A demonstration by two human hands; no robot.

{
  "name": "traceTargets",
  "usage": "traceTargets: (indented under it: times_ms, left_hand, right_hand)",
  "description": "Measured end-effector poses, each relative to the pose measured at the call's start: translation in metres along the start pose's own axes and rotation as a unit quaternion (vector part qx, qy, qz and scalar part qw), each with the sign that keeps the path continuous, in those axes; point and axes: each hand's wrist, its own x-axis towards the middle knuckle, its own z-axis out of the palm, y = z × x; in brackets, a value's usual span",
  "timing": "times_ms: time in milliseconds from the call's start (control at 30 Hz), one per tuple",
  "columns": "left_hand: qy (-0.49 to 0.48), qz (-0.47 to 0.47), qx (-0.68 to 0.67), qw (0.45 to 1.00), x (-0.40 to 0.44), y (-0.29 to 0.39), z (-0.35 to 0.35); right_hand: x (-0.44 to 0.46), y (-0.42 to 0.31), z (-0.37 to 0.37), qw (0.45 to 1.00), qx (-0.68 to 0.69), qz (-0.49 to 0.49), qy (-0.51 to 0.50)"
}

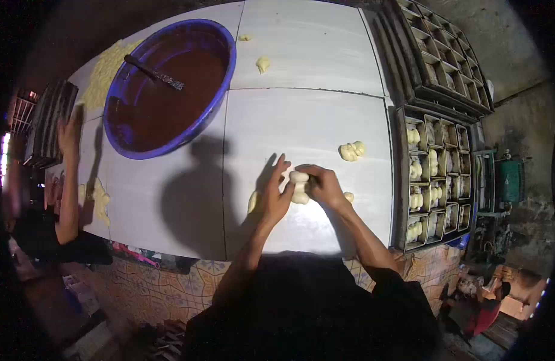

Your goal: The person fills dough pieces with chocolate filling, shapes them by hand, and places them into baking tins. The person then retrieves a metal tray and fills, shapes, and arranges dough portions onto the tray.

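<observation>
Between my two hands, just above or on the white tabletop, is a pale piece of dough (299, 188) with rounded lobes. My left hand (276, 195) presses its thumb side against the dough, its index finger stretched up. From the other side my right hand (325, 188) curls its fingers round the dough. Part of the dough is hidden by the fingers. Another dough lump (252, 202) lies beside my left wrist, and a small bit (349, 197) sits by my right wrist. A knotted dough piece (352, 151) rests farther to the right.
A blue basin (229, 66) of brown filling with a dark-handled tool (154, 73) stands upper left. Divided metal tins (435, 120), some holding dough, line the right edge; more tins (431, 66) are stacked beyond. At left, another person's hand (70, 132) touches dark tins (50, 120).
</observation>
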Motion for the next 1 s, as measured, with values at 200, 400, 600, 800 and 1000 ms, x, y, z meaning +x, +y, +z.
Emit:
traceTargets:
  times_ms: [200,400,600,800,1000]
  left_hand:
    - [0.019,0.139,0.24,0.961,0.004,-0.004,0.009]
    - [0.006,0.016,0.021,1.0,-0.019,0.016,0.007]
    - [-0.041,-0.003,-0.028,0.999,-0.044,0.023,-0.013]
    - [-0.015,0.049,-0.11,0.993,-0.061,0.076,0.013]
    - [0.08,-0.002,-0.177,0.981,-0.072,0.073,0.012]
  right_hand:
    - [0.008,0.007,-0.059,0.941,-0.125,-0.043,0.312]
    - [-0.003,0.034,-0.1,0.953,-0.152,0.011,0.263]
    - [-0.061,-0.059,-0.089,0.95,0.146,-0.056,0.27]
    - [-0.089,-0.1,-0.027,0.957,0.245,-0.028,0.152]
    - [-0.059,-0.091,0.001,0.965,0.22,-0.072,0.125]
